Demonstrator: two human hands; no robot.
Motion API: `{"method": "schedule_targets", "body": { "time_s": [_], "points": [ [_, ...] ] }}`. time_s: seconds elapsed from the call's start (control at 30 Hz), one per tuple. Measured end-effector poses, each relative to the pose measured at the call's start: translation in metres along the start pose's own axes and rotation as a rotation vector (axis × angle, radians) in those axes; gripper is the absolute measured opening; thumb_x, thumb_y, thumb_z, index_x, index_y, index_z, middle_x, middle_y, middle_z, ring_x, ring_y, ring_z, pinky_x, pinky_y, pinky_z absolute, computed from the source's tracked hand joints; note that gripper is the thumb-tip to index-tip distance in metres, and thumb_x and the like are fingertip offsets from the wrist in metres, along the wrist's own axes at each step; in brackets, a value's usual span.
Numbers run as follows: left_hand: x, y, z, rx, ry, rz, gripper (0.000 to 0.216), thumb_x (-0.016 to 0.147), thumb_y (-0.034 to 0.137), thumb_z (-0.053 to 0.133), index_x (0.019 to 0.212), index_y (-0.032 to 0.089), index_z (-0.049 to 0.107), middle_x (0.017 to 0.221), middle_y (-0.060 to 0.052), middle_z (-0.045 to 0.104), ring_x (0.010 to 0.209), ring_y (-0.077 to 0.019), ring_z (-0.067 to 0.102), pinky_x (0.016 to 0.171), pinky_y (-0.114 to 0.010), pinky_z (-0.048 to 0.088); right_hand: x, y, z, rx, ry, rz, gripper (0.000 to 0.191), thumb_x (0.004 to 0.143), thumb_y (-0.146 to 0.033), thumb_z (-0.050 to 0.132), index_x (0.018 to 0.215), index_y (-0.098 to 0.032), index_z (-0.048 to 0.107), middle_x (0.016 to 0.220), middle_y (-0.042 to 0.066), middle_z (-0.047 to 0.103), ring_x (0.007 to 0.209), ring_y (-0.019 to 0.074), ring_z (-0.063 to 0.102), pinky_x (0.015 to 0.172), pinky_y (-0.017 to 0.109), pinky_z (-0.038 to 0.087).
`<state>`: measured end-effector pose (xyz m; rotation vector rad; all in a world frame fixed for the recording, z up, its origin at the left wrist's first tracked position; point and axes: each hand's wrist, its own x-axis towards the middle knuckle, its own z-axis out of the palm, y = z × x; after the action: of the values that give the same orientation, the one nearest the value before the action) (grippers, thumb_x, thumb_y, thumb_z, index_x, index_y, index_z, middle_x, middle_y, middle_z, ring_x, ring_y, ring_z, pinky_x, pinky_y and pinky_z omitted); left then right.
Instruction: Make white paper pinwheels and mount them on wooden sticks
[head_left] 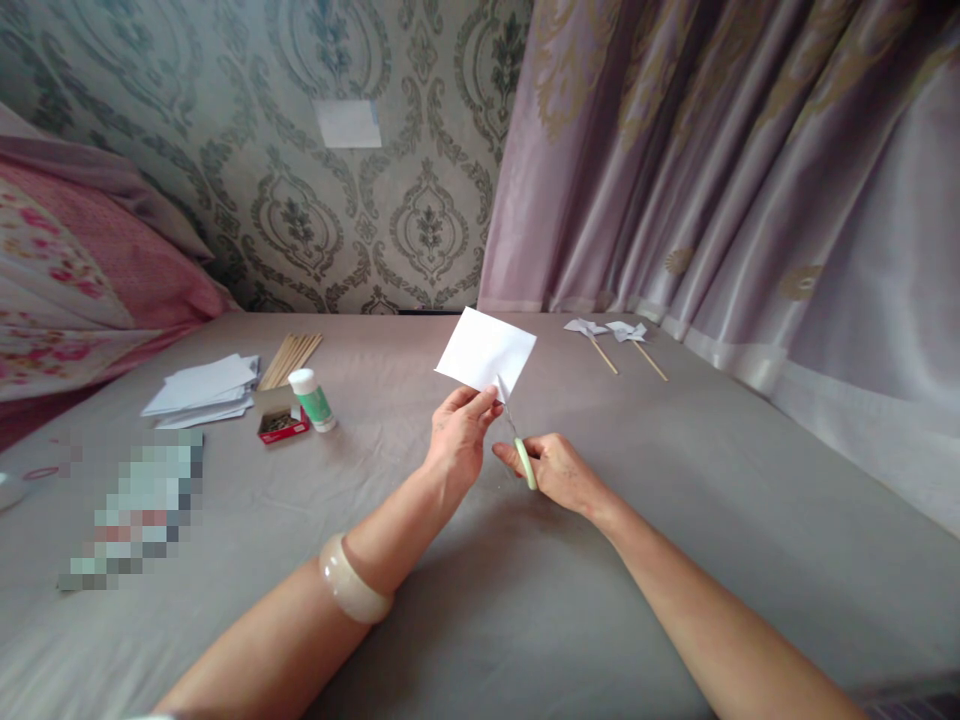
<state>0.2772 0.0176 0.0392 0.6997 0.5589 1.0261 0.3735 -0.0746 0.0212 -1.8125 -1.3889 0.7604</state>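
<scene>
A square sheet of white paper (pixel 486 345) is pinched at its lower corner by my left hand (pixel 461 425), which wears a pale bangle at the wrist. My right hand (pixel 559 470) is closed around the light green handles of a pair of scissors (pixel 526 463). The scissor blades reach up to the paper's lower right corner, close beside my left fingertips. One blade tip shows against the paper's face. How far the cut runs into the sheet is too small to tell.
On the left lie a stack of white paper (pixel 202 388), several wooden sticks (pixel 290 358), a small red box (pixel 283 428) of tiny pieces, a glue stick (pixel 313 400) and a blurred-out flat item (pixel 142 505). Two paper pinwheels (pixel 627 331) on sticks lie back right, near the curtain (pixel 637 180).
</scene>
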Motion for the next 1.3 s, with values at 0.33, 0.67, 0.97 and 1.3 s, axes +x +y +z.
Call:
{"method": "schedule_targets", "body": {
  "time_s": [0.33, 0.67, 0.97, 1.3],
  "points": [
    [-0.0024, -0.0036, -0.0015, 0.023, -0.067, -0.022, 0.02, 0.054, 0.017, 0.079, 0.067, 0.014, 0.063, 0.067, 0.0, 0.06, 0.061, -0.0081, 0.054, 0.062, -0.023, 0.042, 0.0006, -0.0016, -0.0005, 0.047, 0.037, 0.008, 0.05, 0.073, -0.06, 0.057, 0.051, -0.018, 0.04, 0.053, -0.005, 0.029, 0.054, 0.0085, 0.028, 0.05, 0.025, 0.021],
    [-0.0073, -0.0016, 0.0022, 0.018, -0.108, -0.054, 0.021, 0.055, 0.015, 0.077, 0.073, 0.014, 0.065, 0.068, 0.001, 0.061, 0.058, -0.0073, 0.054, 0.06, -0.023, 0.042, 0.0008, -0.0019, -0.0013, 0.047, 0.079, -0.012, 0.05, 0.073, -0.061, 0.057, 0.052, -0.018, 0.042, 0.053, -0.005, 0.031, 0.054, 0.0082, 0.029, 0.05, 0.024, 0.021],
    [-0.0063, -0.0018, 0.0016, 0.012, -0.119, -0.044, 0.023, 0.055, 0.016, 0.078, 0.075, 0.014, 0.066, 0.066, 0.001, 0.059, 0.059, -0.008, 0.054, 0.062, -0.024, 0.043, 0.0014, 0.0001, -0.0004, 0.012, 0.103, -0.017, 0.053, 0.073, -0.064, 0.055, 0.051, -0.019, 0.037, 0.054, -0.005, 0.026, 0.054, 0.0085, 0.026, 0.05, 0.025, 0.02],
    [-0.0057, -0.0016, 0.0017, 0.001, -0.12, -0.049, 0.023, 0.054, 0.015, 0.078, 0.073, 0.014, 0.065, 0.066, 0.001, 0.059, 0.06, -0.0075, 0.053, 0.063, -0.023, 0.043, 0.002, 0.002, -0.0005, -0.009, 0.112, -0.022, 0.054, 0.073, -0.065, 0.054, 0.051, -0.019, 0.038, 0.055, -0.005, 0.026, 0.055, 0.0087, 0.027, 0.05, 0.025, 0.021]
  ]
}}
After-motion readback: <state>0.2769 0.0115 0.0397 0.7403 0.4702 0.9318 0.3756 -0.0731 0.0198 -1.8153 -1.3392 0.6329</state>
